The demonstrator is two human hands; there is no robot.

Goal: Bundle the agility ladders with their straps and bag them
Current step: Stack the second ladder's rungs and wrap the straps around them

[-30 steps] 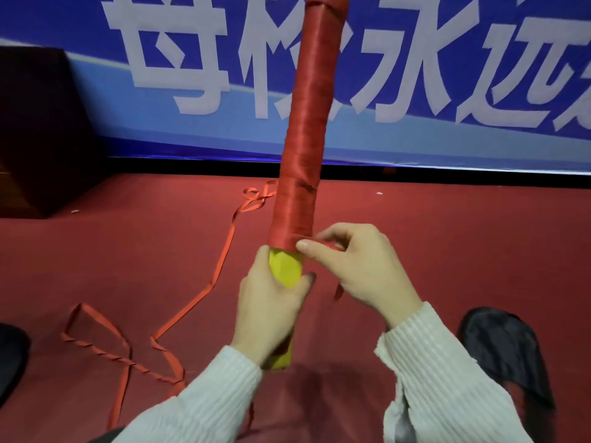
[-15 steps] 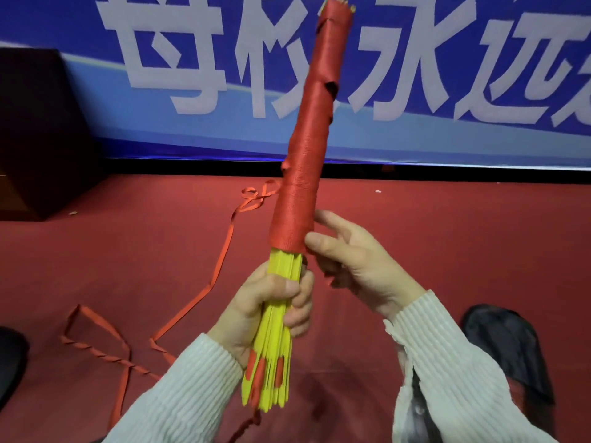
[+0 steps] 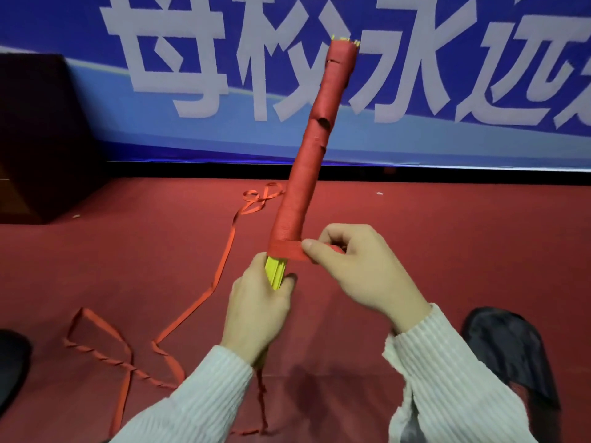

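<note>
A bundle of yellow ladder rungs (image 3: 275, 272) points up and to the right, most of its length wound in red strap (image 3: 315, 148). My left hand (image 3: 257, 310) grips the bare yellow lower end. My right hand (image 3: 355, 266) pinches the flat red strap (image 3: 287, 249) at the lowest turn of the wrap, just right of the bundle. The loose remainder of the strap (image 3: 224, 260) trails over the red floor to the left, partly twisted. A dark bag (image 3: 511, 350) lies on the floor at lower right, beyond my right sleeve.
A blue banner with large white characters (image 3: 192, 59) covers the wall ahead. A dark cabinet (image 3: 41, 135) stands at the left. Another dark object (image 3: 9, 366) pokes in at the lower left edge. Red carpet (image 3: 447, 238) spreads all around.
The bundle has tilted further right and sunk lower in view. My right hand went from open fingers beside the wrap to pinching the strap and drawing a new turn across the bundle's lower end.
</note>
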